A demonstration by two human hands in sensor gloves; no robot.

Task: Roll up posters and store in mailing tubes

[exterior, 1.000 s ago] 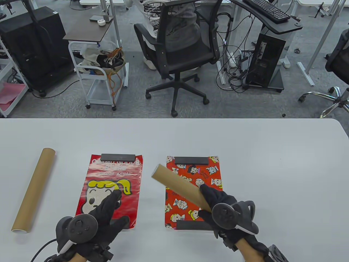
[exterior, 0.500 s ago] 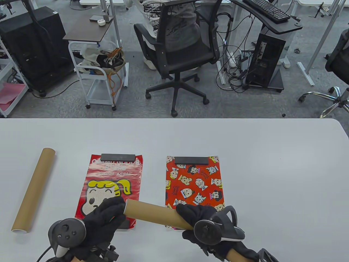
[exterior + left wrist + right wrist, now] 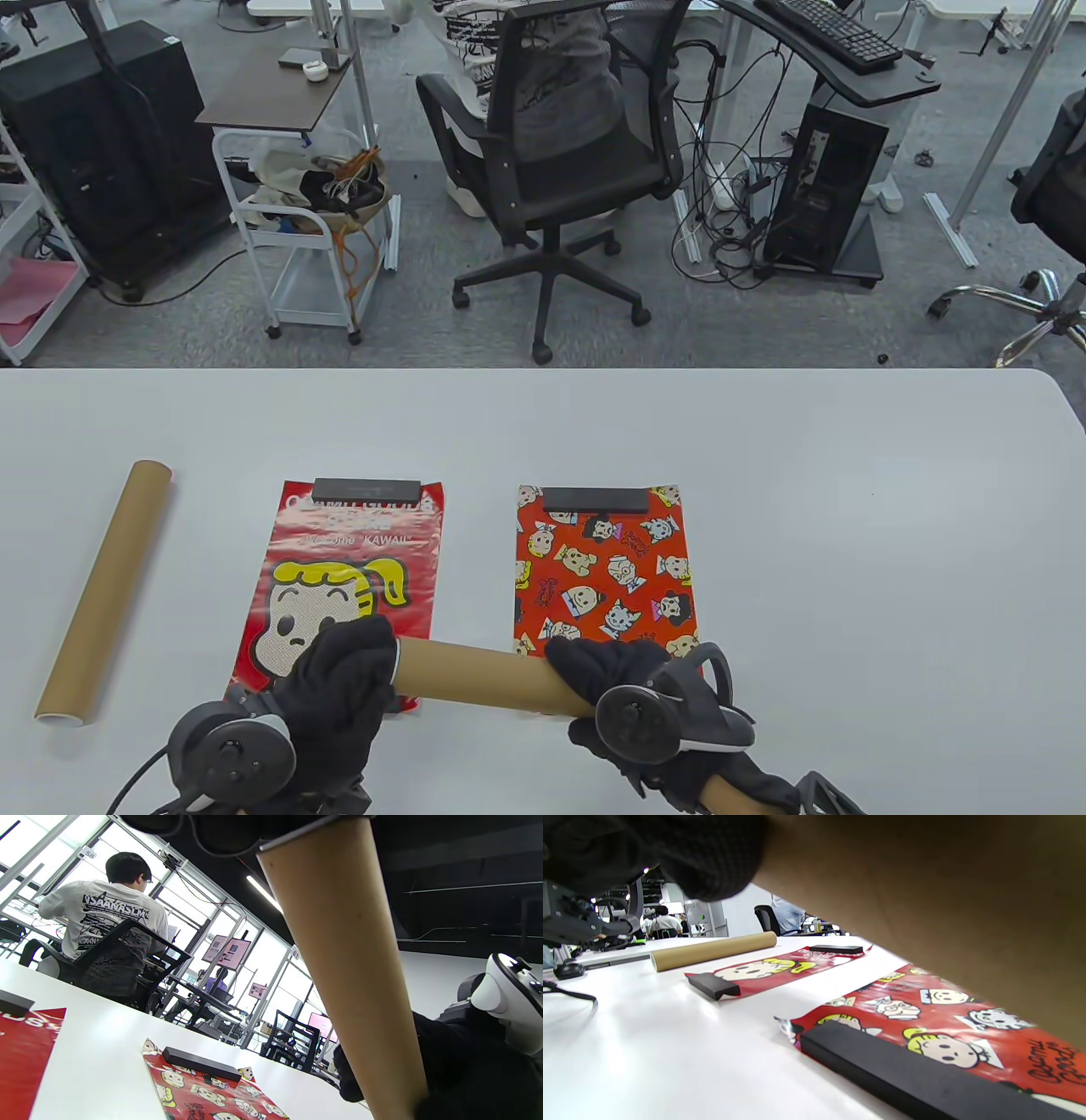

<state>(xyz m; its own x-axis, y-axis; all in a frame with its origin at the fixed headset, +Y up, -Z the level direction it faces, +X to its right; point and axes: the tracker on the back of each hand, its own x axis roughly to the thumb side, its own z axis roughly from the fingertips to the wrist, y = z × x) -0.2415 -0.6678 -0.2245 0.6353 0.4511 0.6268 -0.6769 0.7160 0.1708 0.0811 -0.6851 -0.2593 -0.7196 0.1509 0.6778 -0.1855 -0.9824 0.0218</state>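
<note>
Tube (image 3: 484, 675): held level above the surface, at 6 o'clock of both posters.
Left grip (image 3: 344, 679): wrapped over the tube's end.
Right grip (image 3: 632, 692): closed around the tube's other part.
Advice: the end cap should be twisted off squarely while the body is steadied.

Table view bright and even for you, sharp all over; tabletop (image 3: 764, 475) pale, shadows soft. Left wrist view: big windows (image 3: 271, 984) glow white, ceiling dark, long lamp (image 3: 264, 894) shines. Right wrist view: tube (image 3: 946, 899) up close dark and blurry, white glare on tabletop, shiny poster (image 3: 925, 1018).
</note>
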